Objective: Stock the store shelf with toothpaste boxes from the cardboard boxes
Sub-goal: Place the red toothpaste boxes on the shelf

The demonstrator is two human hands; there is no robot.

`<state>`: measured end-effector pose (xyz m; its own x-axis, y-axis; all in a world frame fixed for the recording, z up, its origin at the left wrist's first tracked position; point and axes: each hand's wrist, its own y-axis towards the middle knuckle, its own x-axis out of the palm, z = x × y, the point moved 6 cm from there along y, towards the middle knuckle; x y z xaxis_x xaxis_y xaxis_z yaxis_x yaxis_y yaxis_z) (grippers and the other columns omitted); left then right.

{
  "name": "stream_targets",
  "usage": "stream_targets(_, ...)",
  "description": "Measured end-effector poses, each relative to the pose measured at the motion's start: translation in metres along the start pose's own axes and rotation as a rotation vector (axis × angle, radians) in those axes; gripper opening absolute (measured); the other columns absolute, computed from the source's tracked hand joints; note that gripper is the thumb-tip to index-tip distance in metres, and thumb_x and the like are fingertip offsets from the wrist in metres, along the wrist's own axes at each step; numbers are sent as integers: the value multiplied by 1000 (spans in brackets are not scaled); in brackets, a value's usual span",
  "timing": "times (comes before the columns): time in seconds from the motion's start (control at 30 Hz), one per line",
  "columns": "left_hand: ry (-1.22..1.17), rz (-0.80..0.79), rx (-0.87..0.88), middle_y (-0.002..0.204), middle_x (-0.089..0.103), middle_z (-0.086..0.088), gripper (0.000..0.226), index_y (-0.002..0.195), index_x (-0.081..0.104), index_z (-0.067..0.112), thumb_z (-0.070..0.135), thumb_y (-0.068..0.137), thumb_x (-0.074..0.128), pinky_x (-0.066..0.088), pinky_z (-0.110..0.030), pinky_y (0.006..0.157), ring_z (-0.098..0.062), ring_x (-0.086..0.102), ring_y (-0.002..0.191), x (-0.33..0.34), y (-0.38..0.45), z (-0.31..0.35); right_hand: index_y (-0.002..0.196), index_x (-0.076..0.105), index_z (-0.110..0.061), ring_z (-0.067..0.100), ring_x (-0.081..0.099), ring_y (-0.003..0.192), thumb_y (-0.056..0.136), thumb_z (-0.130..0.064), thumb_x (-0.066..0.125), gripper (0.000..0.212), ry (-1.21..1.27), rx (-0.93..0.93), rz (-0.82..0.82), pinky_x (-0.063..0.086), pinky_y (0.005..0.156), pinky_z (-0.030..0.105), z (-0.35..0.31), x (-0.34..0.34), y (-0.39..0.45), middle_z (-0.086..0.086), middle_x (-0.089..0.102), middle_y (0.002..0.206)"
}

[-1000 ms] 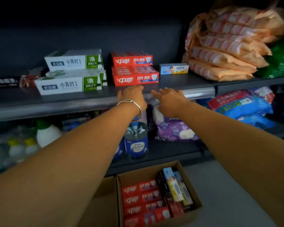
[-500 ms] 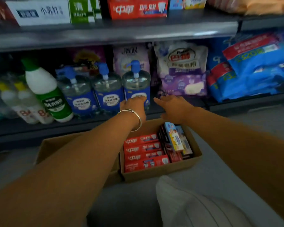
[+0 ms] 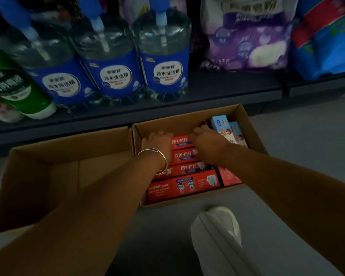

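1. Left hand (image 3: 157, 141), silver bangle on wrist, and right hand (image 3: 205, 138) rest on the farthest red toothpaste carton (image 3: 180, 142); finger grip: cannot tell.
2. Red cartons lie stacked flat in the open brown cardboard box (image 3: 247, 124) on the floor below the dark shelf (image 3: 217, 90).

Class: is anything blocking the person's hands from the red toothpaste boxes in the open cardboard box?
Nothing visible: left hand and right hand already rest on the rearmost red toothpaste box in the open brown cardboard box.

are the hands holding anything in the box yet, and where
Both hands are on the rearmost red toothpaste box in the cardboard box: left hand at its left end, right hand at its right. Whether the fingers grip it cannot be told.
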<state>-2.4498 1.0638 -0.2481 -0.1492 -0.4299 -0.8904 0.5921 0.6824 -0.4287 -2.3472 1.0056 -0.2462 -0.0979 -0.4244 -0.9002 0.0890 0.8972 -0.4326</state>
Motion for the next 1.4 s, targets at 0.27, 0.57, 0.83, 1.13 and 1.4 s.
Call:
stream_targets(0.27, 65, -64, 19, 138, 46, -5, 56, 136, 42, 25, 21, 84, 63, 33, -42, 108, -26, 42, 128, 39, 21, -8, 134, 44, -11, 28, 45, 126, 89, -20, 61, 49, 117, -31, -175, 39, 106, 40, -9, 57, 29, 12, 47, 137)
stream_targets(0.57, 102, -127, 37, 137, 47, -6, 56, 135, 45, 21, 14, 83, 65, 35, -41, 105, -26, 44, 127, 56, 33, -9, 134, 47, -15, 28, 49, 125, 93, -24, 55, 43, -3, -35, -262, 41, 104, 40, -18, 82, 44, 9, 50, 136)
stream_targets(0.83, 73, -114, 47, 134, 50, -7, 50, 132, 48, 19, 15, 85, 63, 38, -37, 101, -26, 48, 124, 51, 33, -9, 129, 50, -11, 26, 52, 120, 93, -21, 55, 38, -72, -93, -221, 42, 102, 37, -22, 67, 41, 9, 53, 132)
stream_targets(1.13, 50, -74, 59, 125, 55, -6, 43, 124, 50, 16, 19, 83, 65, 41, -41, 99, -27, 51, 117, 9, 7, 0, 130, 48, -12, 23, 54, 117, 87, -31, 64, 50, -3, -51, -159, 43, 98, 34, -19, 15, 6, 8, 55, 127)
stream_targets(1.4, -21, -148, 165, 114, 64, -6, 36, 109, 63, 13, 21, 77, 74, 45, -28, 84, -23, 59, 104, 6, -18, 23, 127, 49, -10, 24, 57, 112, 85, -35, 65, 51, -12, 27, -110, 45, 95, 35, -11, -12, -15, 10, 57, 122)
